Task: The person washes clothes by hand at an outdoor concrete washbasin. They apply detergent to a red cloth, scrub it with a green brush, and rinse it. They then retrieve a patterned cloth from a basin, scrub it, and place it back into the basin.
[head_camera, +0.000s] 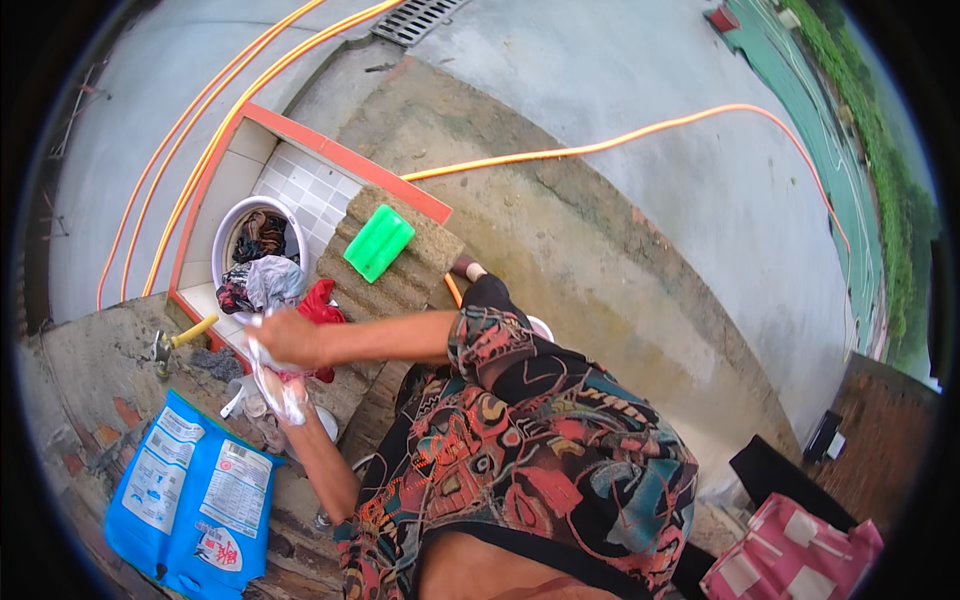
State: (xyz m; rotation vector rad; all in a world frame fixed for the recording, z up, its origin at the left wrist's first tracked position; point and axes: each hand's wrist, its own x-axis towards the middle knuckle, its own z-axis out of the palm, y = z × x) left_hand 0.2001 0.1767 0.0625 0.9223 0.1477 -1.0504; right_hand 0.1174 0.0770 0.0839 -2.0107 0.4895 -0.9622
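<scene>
My right hand (283,339) is closed on a wet, soapy white cloth (264,375) at the centre left. Below it, my left hand (289,391) holds the same cloth, its fingers partly covered by fabric and suds. A red cloth (321,304) lies beside and behind my hands on the ridged concrete slab (341,266). A green bar of soap (379,243) rests higher up on that slab. Just beyond my hands, a pale purple-rimmed basin (223,225) contains dark clothes (262,236) and a light grey garment (276,281) near its front edge.
The basin stands in a tiled trough with a red rim (337,161). A tap (160,352) with a yellow hose piece is at left, above a blue printed bag (187,495). Orange hoses (585,150) cross the ground. A pink checked item (795,551) is at lower right.
</scene>
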